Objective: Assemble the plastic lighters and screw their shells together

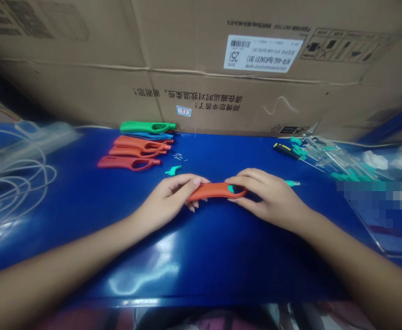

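Between both hands, just above the blue table, is an orange lighter handle (209,190) with a teal trigger (231,188) showing in its finger loop. My left hand (173,192) grips the plain end, thumb on top and fingers underneath. At the loop end, my right hand (268,195) pinches the handle between thumb and fingers. A loose teal trigger (174,171) lies beyond my left hand, near several tiny pale pins (179,157). Behind my right hand, a teal-and-metal piece (293,183) pokes out, partly covered.
Several lighter handles lie in a row at back left, a green one (146,127) farthest and a red one (128,163) nearest. A screwdriver (286,151) rests beside metal rods (345,160) at right. Coiled white cable (46,169) lies left. A large cardboard box (187,55) walls the back.
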A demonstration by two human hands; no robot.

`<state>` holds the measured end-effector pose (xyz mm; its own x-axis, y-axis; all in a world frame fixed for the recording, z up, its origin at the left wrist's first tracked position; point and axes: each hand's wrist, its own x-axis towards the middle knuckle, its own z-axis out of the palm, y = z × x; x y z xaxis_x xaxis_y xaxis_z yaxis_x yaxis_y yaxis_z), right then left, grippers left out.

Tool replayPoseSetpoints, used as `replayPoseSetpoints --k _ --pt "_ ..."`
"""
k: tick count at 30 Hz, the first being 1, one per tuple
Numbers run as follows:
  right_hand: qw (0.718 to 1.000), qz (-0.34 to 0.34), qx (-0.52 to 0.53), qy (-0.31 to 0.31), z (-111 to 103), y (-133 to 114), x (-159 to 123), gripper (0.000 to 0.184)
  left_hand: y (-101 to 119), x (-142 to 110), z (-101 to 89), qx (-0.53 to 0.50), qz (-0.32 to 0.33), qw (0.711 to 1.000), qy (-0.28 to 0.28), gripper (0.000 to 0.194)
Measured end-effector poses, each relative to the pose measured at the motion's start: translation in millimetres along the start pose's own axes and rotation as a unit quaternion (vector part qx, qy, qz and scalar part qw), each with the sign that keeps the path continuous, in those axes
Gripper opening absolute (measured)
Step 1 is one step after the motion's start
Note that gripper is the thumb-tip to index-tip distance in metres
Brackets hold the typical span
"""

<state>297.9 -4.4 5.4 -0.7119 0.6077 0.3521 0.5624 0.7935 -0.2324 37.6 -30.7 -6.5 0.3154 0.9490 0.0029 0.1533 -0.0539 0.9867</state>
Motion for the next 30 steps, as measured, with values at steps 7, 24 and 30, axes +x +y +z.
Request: replayPoseSetpoints --k 7,24,30 --pt "1.0 -0.019 0.023 -0.004 -1.3 -4.1 -2.5 0.018 -5.6 -10.7 -0.5 0.317 0.248 0.915 -0.041 0.034" --pt "0.996 -0.08 0.037 -0.022 1.2 -19.6 -4.7 0.023 -2.1 -17.7 6.1 0.291 0.225 0.921 -0.127 0.03" --pt "0.998 -0.032 0.036 -0.032 -2.0 -13.8 -1.6 0.021 0.6 -15.9 3.0 0.292 0.229 0.923 -0.104 0.03"
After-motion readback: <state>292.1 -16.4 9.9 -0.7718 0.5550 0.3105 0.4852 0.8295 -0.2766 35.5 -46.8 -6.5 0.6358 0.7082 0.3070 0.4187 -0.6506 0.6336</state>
